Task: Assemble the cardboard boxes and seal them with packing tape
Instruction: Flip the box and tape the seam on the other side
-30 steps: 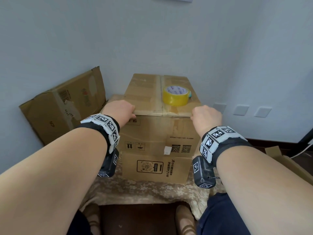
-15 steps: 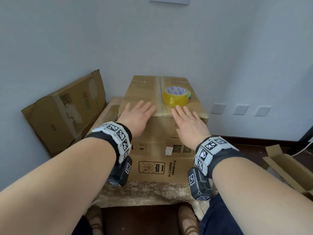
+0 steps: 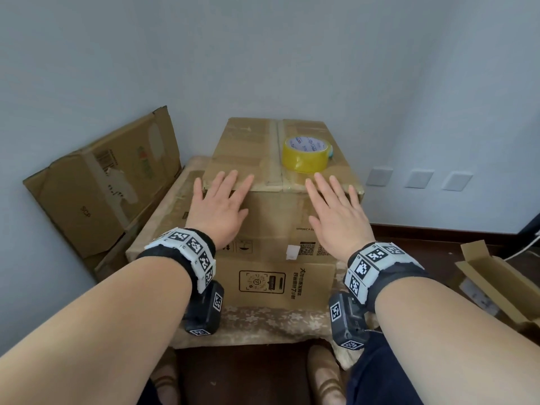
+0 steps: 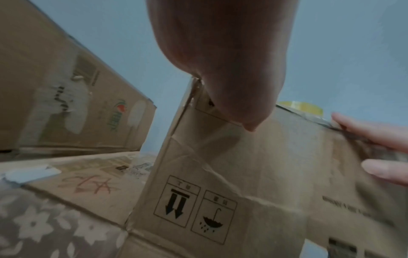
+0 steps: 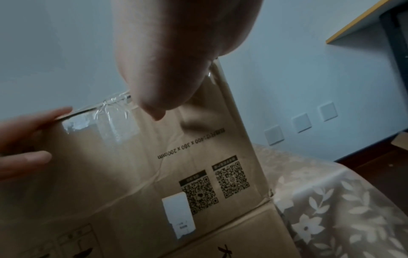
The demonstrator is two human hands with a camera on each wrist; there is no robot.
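Cardboard box stands in front of us on a surface covered with a floral cloth, its top flaps folded shut and a strip of clear tape running along the centre seam and down over the near edge. Our left hand lies flat with fingers spread straight, fingertips reaching the near top edge at the box's left corner; our right hand does the same toward the right corner — neither hand grips anything. A roll of yellow packing tape sits on the box lid, just beyond the right hand's fingertips. The box rests on a flattened carton printed with black marks. To the left, another flattened cardboard box leans against the wall, and at the far right an open carton lies on the dark floor. From the wrist views we see the box's front face — arrows, an umbrella symbol, two QR codes.
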